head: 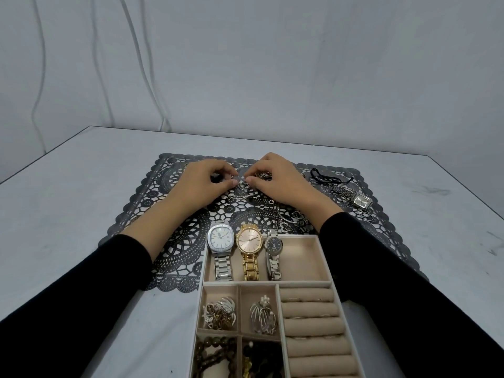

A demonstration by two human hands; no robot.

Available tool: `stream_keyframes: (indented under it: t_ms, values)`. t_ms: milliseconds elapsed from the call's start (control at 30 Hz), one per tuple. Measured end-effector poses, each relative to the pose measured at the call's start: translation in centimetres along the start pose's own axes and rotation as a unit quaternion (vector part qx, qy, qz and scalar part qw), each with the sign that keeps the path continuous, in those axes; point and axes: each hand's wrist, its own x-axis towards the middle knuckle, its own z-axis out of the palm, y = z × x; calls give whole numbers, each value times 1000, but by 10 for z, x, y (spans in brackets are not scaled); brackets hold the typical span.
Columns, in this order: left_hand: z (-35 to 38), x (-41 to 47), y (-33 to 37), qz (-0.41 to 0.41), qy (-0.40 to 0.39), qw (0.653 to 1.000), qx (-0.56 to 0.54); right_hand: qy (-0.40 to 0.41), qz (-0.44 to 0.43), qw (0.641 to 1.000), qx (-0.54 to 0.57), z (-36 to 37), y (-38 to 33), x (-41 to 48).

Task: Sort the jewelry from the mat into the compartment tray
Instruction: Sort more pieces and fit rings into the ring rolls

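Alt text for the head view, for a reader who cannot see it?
The left hand appears to pinch a small ring, the right hand curled beside it, over a black lace mat strewn with jewelry. A beige compartment tray holds three watches, brooches and beads; a square watch lies at the mat's right.

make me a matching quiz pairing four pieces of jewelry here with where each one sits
Things: 1 gold watch; 2 rectangular watch; 3 pearl brooch; 4 brown beads
Places: A on the mat, right side; B tray compartment nearest the camera, left; C small compartment beside the ring rolls; D wide far compartment
Pairs: 1-D; 2-A; 3-C; 4-B
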Motion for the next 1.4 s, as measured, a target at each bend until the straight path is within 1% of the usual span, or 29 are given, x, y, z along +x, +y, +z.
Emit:
stream_keyframes:
  t_ms: [133,233,400,567,700,833,1000,1200,1400]
  values:
    - [-1,1,-3,1,11,1000,-5,-27,-7,1000,-5,2,-3,-1]
    - [0,1,-3,-1,16,1000,-5,-22,-1,1000,1,2,-4,-1]
    - [0,1,-3,-5,17,1000,-8,2,7,1000,-7,0,0,-1]
    - [0,1,-3,-7,20,1000,-16,37,26,999,13,-1,4,0]
    - [-1,1,-4,-18,23,999,-29,55,41,996,62,-6,5,-2]
    - [-1,0,-4,-28,22,999,-41,75,75,986,125,-10,6,-4]
    - [-4,-2,-1,-37,35,997,-62,84,97,977,172,-15,9,-6]
    - [-10,-8,0,-50,63,990,-117,112,128,956,240,-27,6,-21]
    - [-21,-24,15,-44,94,984,-144,135,143,933,303,-34,-7,-44]
